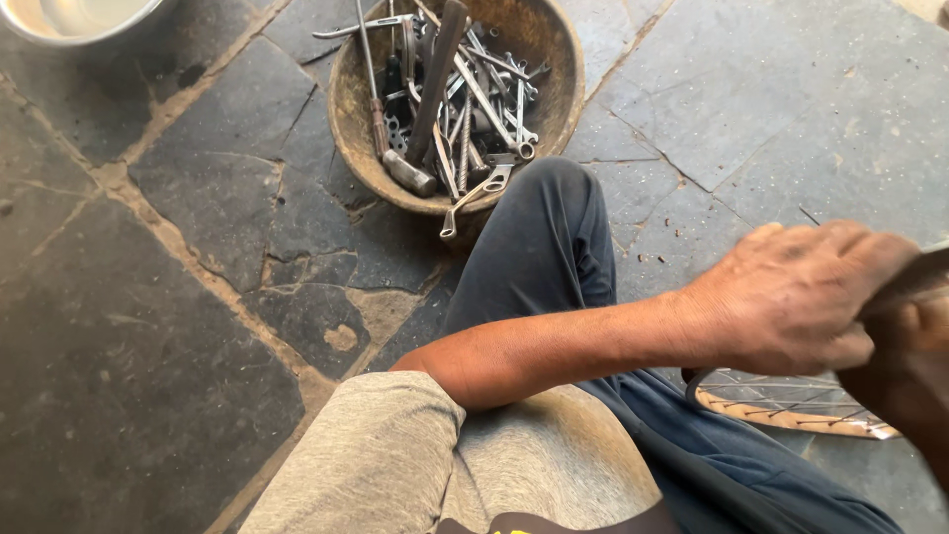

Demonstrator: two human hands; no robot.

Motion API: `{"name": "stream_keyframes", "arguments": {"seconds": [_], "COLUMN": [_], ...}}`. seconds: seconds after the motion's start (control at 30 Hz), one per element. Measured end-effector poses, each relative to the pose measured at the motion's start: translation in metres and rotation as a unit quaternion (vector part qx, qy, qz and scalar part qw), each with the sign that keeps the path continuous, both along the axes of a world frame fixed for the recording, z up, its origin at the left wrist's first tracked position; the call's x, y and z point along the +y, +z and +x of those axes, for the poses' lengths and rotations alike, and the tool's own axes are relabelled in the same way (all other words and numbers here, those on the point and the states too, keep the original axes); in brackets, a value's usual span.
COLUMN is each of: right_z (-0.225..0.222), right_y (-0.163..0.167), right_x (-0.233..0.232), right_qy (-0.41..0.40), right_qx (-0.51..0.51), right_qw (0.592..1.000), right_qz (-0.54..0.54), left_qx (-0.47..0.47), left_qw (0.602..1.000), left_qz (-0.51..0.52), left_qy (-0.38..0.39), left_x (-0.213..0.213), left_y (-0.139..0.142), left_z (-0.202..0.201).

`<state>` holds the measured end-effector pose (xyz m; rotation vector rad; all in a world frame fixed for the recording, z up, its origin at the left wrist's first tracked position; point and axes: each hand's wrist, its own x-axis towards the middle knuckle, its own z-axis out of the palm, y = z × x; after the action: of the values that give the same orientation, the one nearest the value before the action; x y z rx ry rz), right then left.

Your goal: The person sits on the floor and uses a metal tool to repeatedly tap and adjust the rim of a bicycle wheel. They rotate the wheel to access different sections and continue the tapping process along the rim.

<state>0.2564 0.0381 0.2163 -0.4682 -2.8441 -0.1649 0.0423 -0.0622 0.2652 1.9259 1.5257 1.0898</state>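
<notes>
Left hand gripping dark flat strip, spoked wheel rim beneath, tool-filled bowl nearby

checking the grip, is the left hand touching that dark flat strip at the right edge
Touching: the head view shows the left hand with its fingers wrapped over the dark flat strip.

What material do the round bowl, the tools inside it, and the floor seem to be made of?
The bowl looks like rusted or dirt-caked metal: brown, rough, matt, though I cannot be sure. The tools look like steel, grey with dull shine; a hammer among them seems to have a brown wooden handle. The floor seems to be dark stone slabs, with uneven faces and cracked sandy joints.
</notes>
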Motion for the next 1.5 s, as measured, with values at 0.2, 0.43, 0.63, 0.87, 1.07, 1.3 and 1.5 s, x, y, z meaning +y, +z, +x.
{"name": "stream_keyframes", "arguments": {"seconds": [0.2, 0.43, 0.63, 0.87, 1.07, 1.3, 1.5], "right_z": [0.025, 0.027, 0.015, -0.021, 0.002, 0.013, 0.004], "right_y": [0.006, 0.006, 0.004, 0.037, 0.019, -0.001, 0.014], "right_x": [0.01, 0.031, 0.042, -0.006, -0.062, -0.058, -0.072], "right_qy": [-0.019, -0.038, -0.175, -0.121, -0.19, -0.116, -0.193], "right_qx": [-0.01, -0.094, -0.12, -0.078, 0.119, 0.148, 0.176], "right_qw": [0.972, 0.94, 0.757, 0.95, 0.962, 0.981, 0.954], "right_qz": [-0.233, -0.326, -0.618, -0.275, -0.155, -0.042, -0.15], "left_qx": [-0.1, -0.18, -0.076, -0.062, -0.157, -0.209, -0.149], "left_qw": [0.987, 0.963, 0.977, 0.989, 0.98, 0.976, 0.988], "left_qz": [-0.046, -0.05, -0.121, -0.1, 0.024, 0.027, 0.029], "left_qy": [-0.119, -0.193, -0.158, -0.092, -0.123, -0.052, -0.017], "left_x": [-0.007, -0.013, -0.025, -0.02, -0.013, -0.014, -0.013], "left_y": [-0.004, 0.004, 0.016, -0.001, -0.037, -0.041, -0.041], "left_z": [-0.007, -0.024, -0.033, -0.027, -0.001, 0.015, 0.028]}}
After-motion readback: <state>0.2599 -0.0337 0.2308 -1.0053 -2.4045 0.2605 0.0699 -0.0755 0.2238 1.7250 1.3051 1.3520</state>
